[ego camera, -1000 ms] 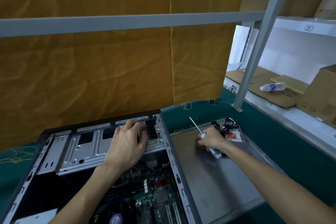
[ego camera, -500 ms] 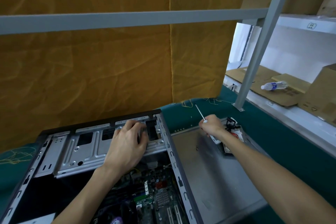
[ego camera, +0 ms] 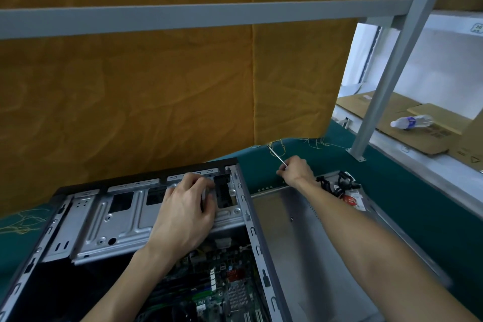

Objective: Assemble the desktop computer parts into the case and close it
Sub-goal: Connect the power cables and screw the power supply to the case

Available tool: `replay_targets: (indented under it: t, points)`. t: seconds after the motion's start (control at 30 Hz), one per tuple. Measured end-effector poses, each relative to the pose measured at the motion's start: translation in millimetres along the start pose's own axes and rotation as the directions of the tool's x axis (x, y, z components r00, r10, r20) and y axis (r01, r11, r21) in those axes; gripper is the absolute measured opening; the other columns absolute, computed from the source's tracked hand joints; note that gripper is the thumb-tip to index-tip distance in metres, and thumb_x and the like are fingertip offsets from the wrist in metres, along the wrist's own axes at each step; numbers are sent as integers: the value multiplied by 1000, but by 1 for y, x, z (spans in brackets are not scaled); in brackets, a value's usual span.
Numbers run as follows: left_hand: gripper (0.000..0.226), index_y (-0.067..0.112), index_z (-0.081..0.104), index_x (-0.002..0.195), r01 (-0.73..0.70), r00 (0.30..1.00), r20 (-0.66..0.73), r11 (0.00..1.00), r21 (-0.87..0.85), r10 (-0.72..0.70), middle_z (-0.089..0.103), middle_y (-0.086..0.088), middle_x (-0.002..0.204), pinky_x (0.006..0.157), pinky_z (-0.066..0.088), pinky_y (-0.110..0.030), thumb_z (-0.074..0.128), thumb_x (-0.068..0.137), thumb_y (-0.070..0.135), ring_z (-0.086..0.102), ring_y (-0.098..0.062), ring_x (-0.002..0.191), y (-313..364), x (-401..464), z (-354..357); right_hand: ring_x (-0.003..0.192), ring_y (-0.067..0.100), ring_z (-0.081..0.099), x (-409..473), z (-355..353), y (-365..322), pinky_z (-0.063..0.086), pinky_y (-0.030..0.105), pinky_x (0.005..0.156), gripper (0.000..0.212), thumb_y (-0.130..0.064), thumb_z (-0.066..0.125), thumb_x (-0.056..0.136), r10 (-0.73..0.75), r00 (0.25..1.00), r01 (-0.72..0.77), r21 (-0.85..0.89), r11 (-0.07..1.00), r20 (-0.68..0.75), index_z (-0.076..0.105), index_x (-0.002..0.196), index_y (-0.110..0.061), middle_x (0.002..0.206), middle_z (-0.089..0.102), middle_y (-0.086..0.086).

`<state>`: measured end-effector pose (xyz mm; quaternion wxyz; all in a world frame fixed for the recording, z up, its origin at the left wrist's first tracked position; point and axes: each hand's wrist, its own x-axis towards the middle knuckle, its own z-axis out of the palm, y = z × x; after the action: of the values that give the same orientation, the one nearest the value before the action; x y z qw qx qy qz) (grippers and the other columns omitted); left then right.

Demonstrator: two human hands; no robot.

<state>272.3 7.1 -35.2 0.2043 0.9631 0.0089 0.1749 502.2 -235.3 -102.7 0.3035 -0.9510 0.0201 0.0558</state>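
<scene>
The open computer case [ego camera: 245, 219] lies on its side on the green table, its motherboard [ego camera: 217, 287] visible inside. My left hand [ego camera: 183, 214] rests on the silver drive cage [ego camera: 115, 219], fingers curled around a small metal part near the cage's far right end. My right hand [ego camera: 296, 171] grips a thin screwdriver [ego camera: 276, 155], whose shaft points up and left over the table beyond the case. The grey side panel [ego camera: 300, 238] lies flat to the right of the case, under my right forearm.
A bundle of black cables on a red-and-white packet [ego camera: 342, 188] sits at the panel's far right corner. A yellow cloth [ego camera: 156, 91] hangs behind the table. A grey rack post [ego camera: 386, 73] stands at the right, with cardboard and a plastic bottle [ego camera: 410, 121] beyond.
My right hand lifted the screwdriver off the side panel and moved it up and away, toward the far edge of the table. My left hand stayed on the drive cage.
</scene>
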Motion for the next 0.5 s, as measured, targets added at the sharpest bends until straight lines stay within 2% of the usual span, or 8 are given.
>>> replay_targets:
  t: [0.07, 0.17, 0.23, 0.33, 0.5]
  points:
    - [21, 24, 63, 119, 1, 1000, -1, 1000, -2, -1, 53, 7, 122, 98, 39, -40, 50, 103, 30, 59, -19, 100, 1, -1, 0, 93, 23, 69, 1, -1, -1, 56, 36, 83, 6, -23, 72, 95, 2, 1000, -2, -13, 1000, -2, 75, 92, -18, 100, 73, 5]
    - [22, 24, 63, 119, -2, 1000, 2, 1000, -3, 2, 53, 7, 123, 97, 39, -40, 50, 103, 30, 58, -19, 101, 2, -1, -1, 95, 25, 69, 1, -2, 0, 56, 38, 84, 9, -17, 68, 97, 1, 1000, -1, -13, 1000, -10, 74, 91, -16, 101, 72, 6]
    - [23, 24, 63, 120, -5, 1000, 10, 1000, -4, 5, 53, 8, 123, 97, 39, -39, 49, 103, 31, 59, -18, 101, 2, -1, -2, 95, 27, 68, 1, -1, 4, 56, 41, 87, 9, -17, 67, 98, 11, 1000, -10, 45, 999, -20, 74, 93, -13, 102, 71, 7]
    - [22, 24, 63, 119, -4, 1000, 7, 1000, -10, 4, 53, 8, 123, 97, 39, -39, 49, 103, 30, 59, -19, 101, 2, 0, -2, 91, 27, 64, -3, -1, 13, 52, 37, 81, 11, -18, 70, 96, -17, 999, 22, 119, 993, -44, 71, 95, -7, 98, 67, 8]
    - [23, 23, 63, 120, -4, 1000, 13, 1000, -1, 4, 53, 7, 123, 98, 39, -41, 49, 103, 30, 59, -21, 101, 2, -1, -2, 83, 27, 65, -14, -4, 22, 47, 31, 73, 12, -12, 75, 92, -127, 992, 127, 32, 991, -18, 70, 82, -8, 86, 66, 8]
